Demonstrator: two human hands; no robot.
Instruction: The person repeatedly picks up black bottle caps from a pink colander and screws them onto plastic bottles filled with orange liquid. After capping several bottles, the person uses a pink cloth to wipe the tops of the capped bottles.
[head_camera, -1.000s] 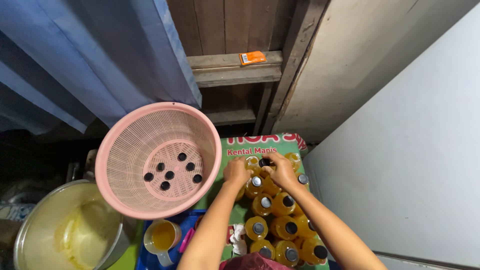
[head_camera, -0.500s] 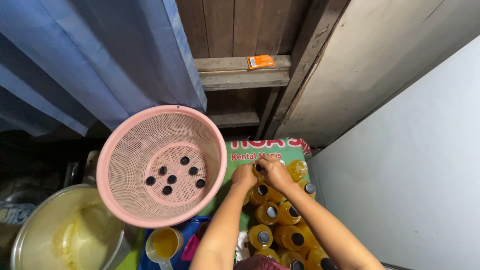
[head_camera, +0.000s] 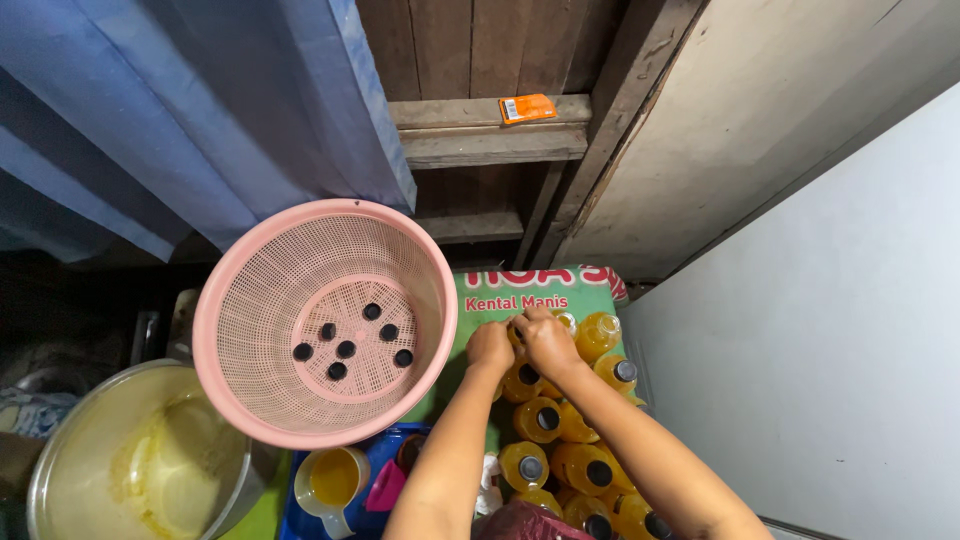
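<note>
Home bottling corner: plank wall (head_camera: 470, 60), filled bottles (head_camera: 540, 420), metal pot (head_camera: 100, 470).

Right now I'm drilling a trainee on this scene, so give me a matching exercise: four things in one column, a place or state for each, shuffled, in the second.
Things:
1. black caps
2. orange packet
3. metal pot
4. both hands

Places or states:
A. on the wooden ledge
B. bottom left, with yellowish residue inside
C. at the top of a bottle of yellow liquid
D. loose in the pink basket

Pairs: 1-D, 2-A, 3-B, 4-C
</note>
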